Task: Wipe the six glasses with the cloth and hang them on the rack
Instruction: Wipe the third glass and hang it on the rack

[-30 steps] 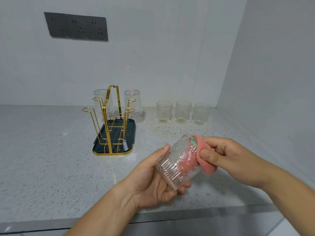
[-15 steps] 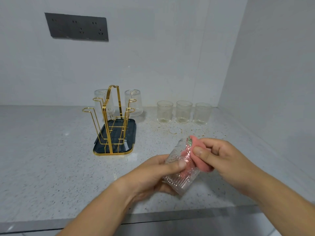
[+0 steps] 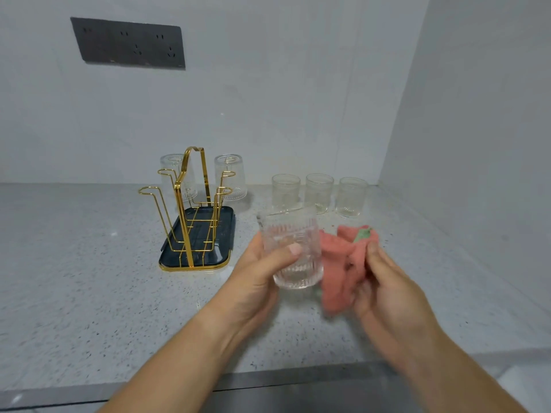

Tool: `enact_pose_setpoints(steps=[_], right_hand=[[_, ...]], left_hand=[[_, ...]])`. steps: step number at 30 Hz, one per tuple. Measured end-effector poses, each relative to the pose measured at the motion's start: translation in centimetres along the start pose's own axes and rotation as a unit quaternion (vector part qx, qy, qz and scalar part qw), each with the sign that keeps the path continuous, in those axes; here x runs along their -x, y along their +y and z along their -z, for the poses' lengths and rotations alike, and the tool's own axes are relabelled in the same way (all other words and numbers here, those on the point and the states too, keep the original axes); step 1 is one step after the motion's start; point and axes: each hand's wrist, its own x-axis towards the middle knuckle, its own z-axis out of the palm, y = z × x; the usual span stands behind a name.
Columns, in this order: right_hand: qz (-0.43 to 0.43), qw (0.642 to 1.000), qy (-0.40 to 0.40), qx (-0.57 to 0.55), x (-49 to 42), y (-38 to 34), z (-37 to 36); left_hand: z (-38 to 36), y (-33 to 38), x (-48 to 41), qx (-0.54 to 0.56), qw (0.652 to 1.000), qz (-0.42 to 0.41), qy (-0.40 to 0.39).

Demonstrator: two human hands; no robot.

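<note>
**Cloth is out of the glass**

In the head view, our left hand [image 3: 259,278] grips the ribbed glass [image 3: 290,231] upright, in front and to the right of the rack [image 3: 190,210], with the thumb across its wall. Half a second ago the cloth [image 3: 337,263] was pushed inside. Now it is just beside the glass, bunched in the pinching fingers of our right hand [image 3: 387,290]. We judge that hanging comes next. At the rack's far side are two hung glasses [image 3: 231,177]; to its right, three standing glasses [image 3: 319,192] wait.

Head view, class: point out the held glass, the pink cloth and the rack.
held glass [image 3: 289,231], head view, ribbed wall.
pink cloth [image 3: 337,257], head view, bunched middle.
rack [image 3: 223,234], head view, dark base tray.
</note>
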Motion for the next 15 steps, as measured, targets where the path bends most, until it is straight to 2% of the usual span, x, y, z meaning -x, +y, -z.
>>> enact_pose_setpoints(steps=[2, 4, 6, 9, 12, 15], right_hand=[[-0.06, 0.996, -0.003, -0.072, 0.2, 0.6, -1.0], [-0.083, 0.992, 0.008, -0.097, -0.1, 1.0, -1.8], [-0.084, 0.987, 0.024, -0.136, -0.7, 1.1, -2.6], [-0.069, 0.982, 0.051, -0.168, -1.7, 0.9, -3.5], [-0.059, 0.973, 0.041, -0.217, -1.9, 0.8, -3.7], [-0.094, 0.975, 0.006, -0.202, -1.5, 1.7, -3.4]], left_hand=[[-0.5, -0.6, -0.4, -0.032, 0.998, -0.036, 0.046], [-1.2, -0.9, -0.5, -0.028, 0.996, -0.057, 0.064], [-2.0, -1.2, -0.5, -0.017, 0.995, -0.057, 0.079], [-3.2, -1.3, -0.4, -0.021, 0.997, -0.055, 0.057], [-4.1, -1.0, -0.2, -0.011, 0.997, -0.06, 0.055], [-4.0, -1.0, 0.0, -0.011, 0.995, -0.072, 0.07]])
